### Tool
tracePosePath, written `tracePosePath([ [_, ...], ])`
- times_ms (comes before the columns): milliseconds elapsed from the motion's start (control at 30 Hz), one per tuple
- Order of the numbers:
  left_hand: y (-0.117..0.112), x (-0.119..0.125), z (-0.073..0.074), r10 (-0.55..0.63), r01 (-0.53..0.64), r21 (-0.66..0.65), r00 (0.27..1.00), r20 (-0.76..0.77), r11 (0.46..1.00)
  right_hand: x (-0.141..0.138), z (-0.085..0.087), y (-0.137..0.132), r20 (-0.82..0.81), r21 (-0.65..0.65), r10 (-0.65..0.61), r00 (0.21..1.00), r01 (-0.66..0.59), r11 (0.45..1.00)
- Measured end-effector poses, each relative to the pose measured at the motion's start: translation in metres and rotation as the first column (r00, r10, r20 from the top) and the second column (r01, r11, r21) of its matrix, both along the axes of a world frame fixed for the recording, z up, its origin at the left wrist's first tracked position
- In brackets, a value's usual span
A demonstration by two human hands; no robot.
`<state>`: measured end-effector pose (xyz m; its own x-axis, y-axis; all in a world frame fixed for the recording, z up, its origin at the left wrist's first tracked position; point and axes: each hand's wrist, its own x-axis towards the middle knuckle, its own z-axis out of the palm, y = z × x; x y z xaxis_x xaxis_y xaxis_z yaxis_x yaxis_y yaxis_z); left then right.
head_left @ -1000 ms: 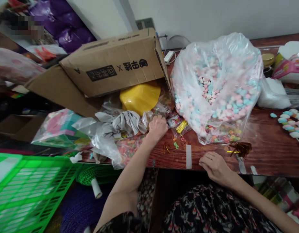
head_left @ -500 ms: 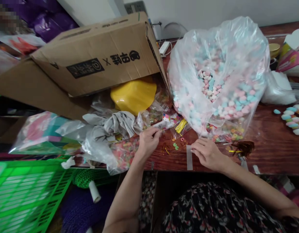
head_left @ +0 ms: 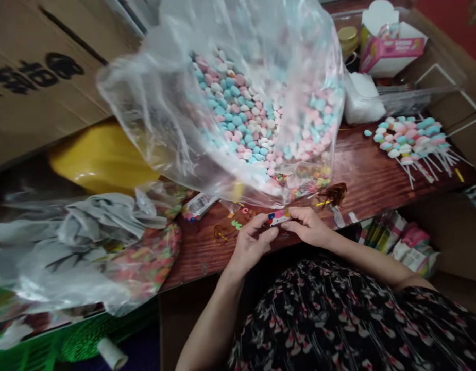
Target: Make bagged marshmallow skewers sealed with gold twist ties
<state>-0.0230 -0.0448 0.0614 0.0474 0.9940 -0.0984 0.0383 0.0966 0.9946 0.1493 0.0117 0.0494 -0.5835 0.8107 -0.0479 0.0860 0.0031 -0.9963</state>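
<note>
My left hand (head_left: 254,243) and my right hand (head_left: 306,225) meet over the front edge of the wooden table (head_left: 371,178), pinching a small printed packet (head_left: 278,217) between them. Just behind my hands, a large transparent plastic bag (head_left: 238,111) holds many pastel pink, blue and white candies. Its lower edge nearly reaches my fingers. Tiny coloured candy pieces (head_left: 237,218) and a tangle of gold twist ties (head_left: 334,195) lie close by on the wood. A barcoded packet (head_left: 197,206) rests left of my left hand.
Candy lollipops on white sticks (head_left: 407,143) lie at the right. Further back stand a pink-and-white box (head_left: 392,51) and a white wire rack (head_left: 450,98). On the left are a cardboard box (head_left: 40,77), a yellow object (head_left: 101,157), crumpled grey plastic (head_left: 106,221) and a bag of colourful candy (head_left: 145,268).
My view has swung right and down. My hands have come together from their separate places, and both now pinch the small printed packet.
</note>
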Motion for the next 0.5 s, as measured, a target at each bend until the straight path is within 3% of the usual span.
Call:
tracePosePath([
  [67,0.008,0.005,0.002,0.014,-0.01,0.085,0.999,-0.044,0.996,0.008,-0.003,-0.003,0.041,0.052,-0.018,0.999,0.016,0.999],
  [133,0.014,0.007,0.002,0.1,-0.072,0.209,0.987,-0.127,0.975,0.016,-0.005,-0.004,0.05,0.092,-0.067,0.997,0.062,0.994],
  [200,0.017,0.007,-0.001,0.256,-0.136,0.401,0.93,-0.263,0.906,0.027,-0.009,-0.004,0.06,0.166,-0.124,0.991,0.112,0.98],
  [233,0.019,0.008,-0.003,0.33,-0.114,0.508,0.874,-0.357,0.853,0.033,-0.011,-0.003,0.07,0.215,-0.144,0.987,0.126,0.969],
  [300,0.021,0.013,-0.012,0.398,0.079,0.643,0.726,-0.56,0.762,0.047,-0.017,-0.002,0.096,0.298,-0.183,0.978,0.147,0.943],
  [400,0.024,0.029,-0.034,0.278,0.439,0.529,0.517,-0.81,0.726,0.065,-0.024,-0.002,0.111,0.364,-0.275,0.955,0.219,0.905],
  [433,0.024,0.034,-0.042,0.238,0.484,0.475,0.472,-0.849,0.735,0.07,-0.026,-0.002,0.112,0.394,-0.309,0.944,0.244,0.886],
  [500,0.024,0.04,-0.055,0.203,0.489,0.432,0.452,-0.868,0.758,0.078,-0.03,-0.002,0.111,0.488,-0.362,0.926,0.267,0.831],
])
